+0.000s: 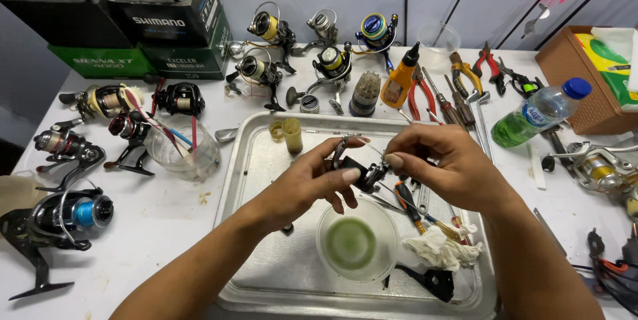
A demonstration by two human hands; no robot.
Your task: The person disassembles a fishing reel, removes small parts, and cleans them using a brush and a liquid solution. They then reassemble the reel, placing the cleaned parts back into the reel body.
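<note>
Two hands share one small black reel part (362,172) above the metal tray (252,180).

The left hand (312,184) pinches it from below, steadying it, while the right hand (442,160) grips it with its fingertips from the other side. Held over the tray, it hangs just above the bowl of green liquid (355,243); a white rag (438,248) lies right of that bowl.

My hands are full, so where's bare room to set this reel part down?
Free: tray floor left of the green bowl; table between tray and blue-spool reel. Crowded: tray's right side around the rag, and the table behind.
</note>
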